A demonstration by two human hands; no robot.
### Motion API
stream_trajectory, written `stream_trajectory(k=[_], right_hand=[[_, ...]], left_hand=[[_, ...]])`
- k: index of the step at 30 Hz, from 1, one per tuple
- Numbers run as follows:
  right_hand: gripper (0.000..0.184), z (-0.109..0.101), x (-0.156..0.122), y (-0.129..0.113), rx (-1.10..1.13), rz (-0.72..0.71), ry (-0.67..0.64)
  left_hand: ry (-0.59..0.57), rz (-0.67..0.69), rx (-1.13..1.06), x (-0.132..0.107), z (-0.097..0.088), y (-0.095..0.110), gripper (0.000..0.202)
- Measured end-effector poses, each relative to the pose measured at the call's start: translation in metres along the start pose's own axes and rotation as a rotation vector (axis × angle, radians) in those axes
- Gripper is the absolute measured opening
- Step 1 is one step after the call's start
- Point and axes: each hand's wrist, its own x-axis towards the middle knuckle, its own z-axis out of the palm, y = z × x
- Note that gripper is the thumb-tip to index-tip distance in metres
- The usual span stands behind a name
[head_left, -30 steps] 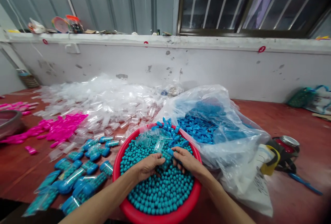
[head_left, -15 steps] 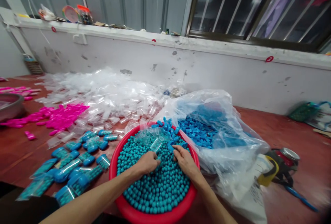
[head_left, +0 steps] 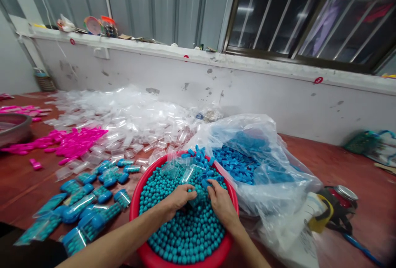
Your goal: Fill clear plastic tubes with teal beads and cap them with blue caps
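Low at the centre of the frame, the right hand (head_left: 222, 205) pinches a blue cap (head_left: 205, 183) between thumb and fingertips, just above a mass of turquoise beads (head_left: 182, 241). Beside it, to the left in the frame, the left hand (head_left: 178, 198) is curled with its thumb towards the other hand; its fingertips are hidden, so I cannot tell whether it grasps anything.

Both hands are over a red basin (head_left: 135, 206), which holds the beads. Towards the basin's far edge, several clear containers (head_left: 187, 175) lie on the beads, with loose blue caps (head_left: 199, 156) clustered to their right.

At the lower left of the frame, bead-filled containers (head_left: 79, 207) with blue ends lie close together on the red-brown table (head_left: 355, 169). Above them in the frame are bright pink pieces (head_left: 77, 143), and at the far left edge a grey bowl (head_left: 23, 136) is partly cut off. A broad heap of clear empties (head_left: 123, 109) spreads across the middle left, towards a scuffed white wall (head_left: 262, 99).

Right of the basin, a translucent plastic bag (head_left: 262, 128) lies open with many more caps (head_left: 235, 164) inside. At the lower right is a jar with a metal lid (head_left: 345, 193), near a yellow-and-black object (head_left: 324, 214). A barred window (head_left: 262, 20) fills the upper right.
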Motion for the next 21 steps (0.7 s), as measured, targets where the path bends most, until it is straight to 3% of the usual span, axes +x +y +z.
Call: stream_trajectory(k=[3, 9, 12, 15, 21], right_hand=[[0.034, 0.0, -0.006, -0.007, -0.17, -0.088, 0.096], [0.036, -0.011, -0.011, -0.018, 0.02, -0.121, -0.131], [0.033, -0.019, -0.013, -0.018, -0.124, -0.182, -0.194], [0.03, -0.026, -0.014, -0.016, -0.27, -0.162, -0.203], [0.028, -0.017, -0.012, -0.025, 0.076, -0.123, -0.177]], left_hand=[[0.113, 0.068, -0.008, -0.009, -0.003, -0.001, 0.018], [0.05, 0.206, -0.093, -0.01, -0.007, -0.008, 0.024], [0.056, 0.251, -0.065, -0.009, -0.011, -0.015, 0.021], [0.046, 0.166, -0.02, -0.009, -0.013, -0.019, 0.026], [-0.057, 0.194, -0.068, -0.012, -0.011, -0.021, 0.034]])
